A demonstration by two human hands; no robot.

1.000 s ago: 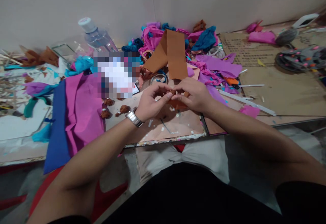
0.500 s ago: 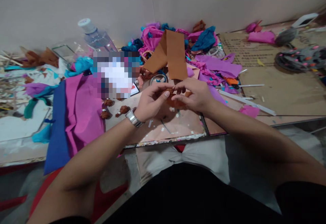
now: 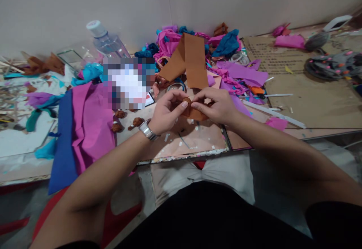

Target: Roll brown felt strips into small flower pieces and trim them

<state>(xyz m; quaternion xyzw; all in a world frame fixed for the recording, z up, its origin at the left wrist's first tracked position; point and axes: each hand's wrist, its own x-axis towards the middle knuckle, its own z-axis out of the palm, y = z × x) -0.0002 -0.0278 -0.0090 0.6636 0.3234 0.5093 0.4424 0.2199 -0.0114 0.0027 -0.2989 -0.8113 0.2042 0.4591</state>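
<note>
Between the thumb and fingers of my left hand (image 3: pixel 169 110) is a brown crepe paper strip (image 3: pixel 195 114), bunched at one end into a small rosette. My right hand (image 3: pixel 216 105) pinches the same strip close beside the rosette, thumb against fingers. The loose part of the strip hangs below both hands over the table. Several finished-looking brown paper rosettes (image 3: pixel 137 122) with white-wrapped ends lie left of my left wrist. Just beyond my hands is a folded brown crepe paper strip (image 3: pixel 195 60).
Pink crepe paper (image 3: pixel 93 122) and a blue sheet (image 3: pixel 63 143) lie at left, overhanging the edge. A clear bottle (image 3: pixel 109 43) stands behind a blurred-out patch. Coloured scraps (image 3: pixel 169 41) pile against the wall. White sticks (image 3: pixel 283 116) and cardboard (image 3: pixel 305 105) are at right.
My right fingers have closed in on the brown strip near the rosette, and more of the strip shows below them. My left hand stays nearly in place.
</note>
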